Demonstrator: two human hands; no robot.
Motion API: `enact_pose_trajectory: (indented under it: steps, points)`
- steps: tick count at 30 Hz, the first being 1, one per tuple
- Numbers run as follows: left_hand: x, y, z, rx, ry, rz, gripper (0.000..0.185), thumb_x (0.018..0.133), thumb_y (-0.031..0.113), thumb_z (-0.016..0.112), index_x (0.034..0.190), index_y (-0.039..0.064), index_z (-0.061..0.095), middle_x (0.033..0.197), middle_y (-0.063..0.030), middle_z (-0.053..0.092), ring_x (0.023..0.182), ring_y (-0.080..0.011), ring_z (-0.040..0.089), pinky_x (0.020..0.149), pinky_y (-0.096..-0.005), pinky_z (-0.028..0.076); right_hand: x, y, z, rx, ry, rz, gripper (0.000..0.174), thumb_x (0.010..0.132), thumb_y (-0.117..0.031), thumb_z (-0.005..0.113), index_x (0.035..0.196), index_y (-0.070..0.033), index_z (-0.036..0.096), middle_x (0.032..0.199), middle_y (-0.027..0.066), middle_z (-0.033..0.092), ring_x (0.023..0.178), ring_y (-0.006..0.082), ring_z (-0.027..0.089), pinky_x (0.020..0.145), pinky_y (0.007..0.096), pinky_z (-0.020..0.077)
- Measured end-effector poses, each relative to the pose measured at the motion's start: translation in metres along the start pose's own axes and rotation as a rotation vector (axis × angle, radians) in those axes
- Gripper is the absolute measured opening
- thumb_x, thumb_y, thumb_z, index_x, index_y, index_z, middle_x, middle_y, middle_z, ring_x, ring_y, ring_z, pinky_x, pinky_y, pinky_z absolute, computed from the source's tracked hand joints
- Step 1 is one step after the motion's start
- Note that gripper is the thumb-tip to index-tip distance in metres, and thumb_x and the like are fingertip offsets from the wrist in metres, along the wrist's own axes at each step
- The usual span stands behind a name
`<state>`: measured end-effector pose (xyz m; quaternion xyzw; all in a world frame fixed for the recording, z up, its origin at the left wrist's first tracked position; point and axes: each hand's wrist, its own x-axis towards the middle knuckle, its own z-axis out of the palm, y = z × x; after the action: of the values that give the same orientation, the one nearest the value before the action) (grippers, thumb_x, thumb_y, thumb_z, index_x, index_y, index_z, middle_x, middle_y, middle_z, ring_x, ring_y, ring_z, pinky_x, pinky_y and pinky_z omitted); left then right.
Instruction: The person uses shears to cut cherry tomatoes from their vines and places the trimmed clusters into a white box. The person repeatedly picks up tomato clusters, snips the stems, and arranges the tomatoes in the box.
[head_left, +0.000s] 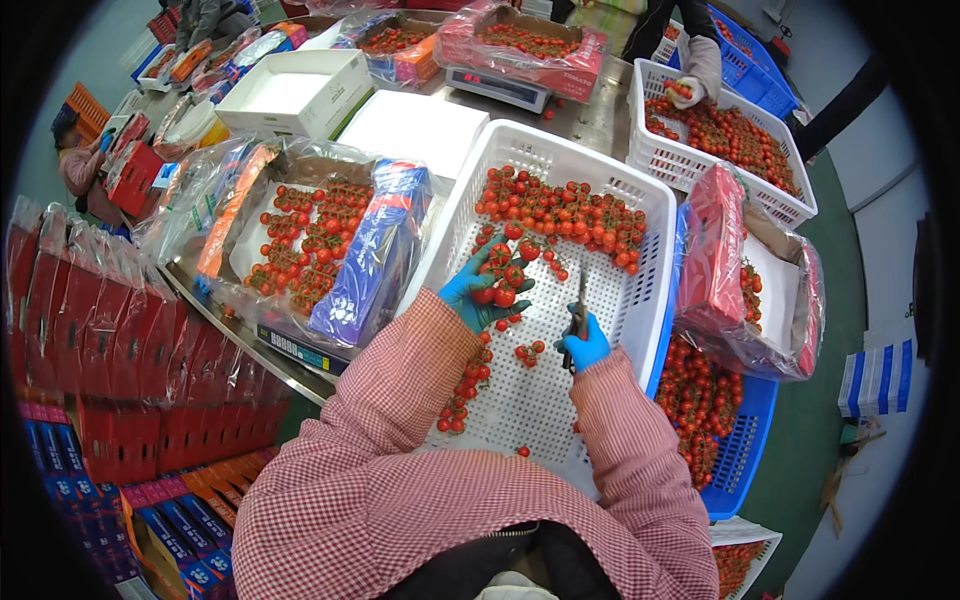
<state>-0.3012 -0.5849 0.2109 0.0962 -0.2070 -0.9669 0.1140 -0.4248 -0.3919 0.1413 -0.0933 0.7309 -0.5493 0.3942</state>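
Both hands wear teal gloves and are over a white perforated plastic crate. A vine cluster of cherry tomatoes rests in my left hand, its fingers curled around the fruit. My right hand grips dark-handled snips, whose blades point away from me. At the crate's far end lies a heap of cherry tomatoes on the vine; smaller bunches lie near my left hand and sleeve, and a small sprig sits between my hands.
To the left, a film-lined box of tomatoes stands on a scale. A red box and a blue crate are at right. Across the steel table, a person's gloved hand holds tomatoes over another white crate.
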Motion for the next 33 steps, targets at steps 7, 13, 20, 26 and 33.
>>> enact_pose_trajectory:
  steps: [7,13,20,26,33]
  points:
    - [-0.017,-0.010,0.002,0.055,0.077,-0.028,0.055,0.085,0.033,0.045,0.131,0.010,0.025,0.126,-0.0145,0.038,0.107,-0.0279,0.048,0.083,-0.0491,0.046,-0.082,-0.042,0.014,-0.433,-0.141,-0.192,0.054,0.070,-0.019,0.065,0.118,-0.005,0.045,0.090,0.0118,0.059,0.081,0.0177,0.057,0.072,0.0306,0.0468]
    - [-0.017,-0.011,0.008,0.110,0.177,-0.131,0.053,0.085,0.036,0.045,0.130,0.015,0.028,0.122,-0.0106,0.043,0.104,-0.0263,0.050,0.080,-0.0448,0.049,-0.083,-0.044,0.021,-0.480,-0.070,-0.134,0.048,0.072,-0.022,0.063,0.115,-0.005,0.048,0.083,0.0107,0.060,0.072,0.0165,0.058,0.066,0.0302,0.0481]
    - [-0.012,-0.026,-0.001,0.099,0.160,-0.170,0.052,0.086,0.041,0.043,0.130,0.017,0.029,0.124,-0.0104,0.042,0.103,-0.0276,0.051,0.078,-0.0426,0.050,-0.042,-0.026,0.003,-0.027,-0.064,0.064,0.032,0.076,-0.016,0.059,0.106,-0.005,0.055,0.064,0.0042,0.056,0.049,0.0094,0.050,0.046,0.0255,0.0431]
    - [0.026,-0.058,-0.003,0.040,0.244,-0.211,0.045,0.085,0.044,0.045,0.115,0.012,0.041,0.107,-0.0073,0.050,0.094,-0.0206,0.051,0.078,-0.0347,0.046,0.002,0.001,0.007,-0.147,0.052,-0.308,0.059,0.081,-0.028,0.056,0.130,-0.007,0.029,0.121,0.0147,0.043,0.105,0.0226,0.047,0.083,0.0287,0.0413]
    - [0.048,-0.075,-0.046,1.298,0.297,-0.169,0.060,0.085,0.032,0.046,0.134,0.009,0.019,0.136,-0.0123,0.027,0.122,-0.0248,0.031,0.099,-0.0385,0.030,-0.003,-0.035,-0.034,0.834,-0.408,0.087,0.045,0.087,-0.037,0.036,0.114,-0.003,0.043,0.099,0.0160,0.056,0.081,0.0221,0.058,0.061,0.0351,0.0525]
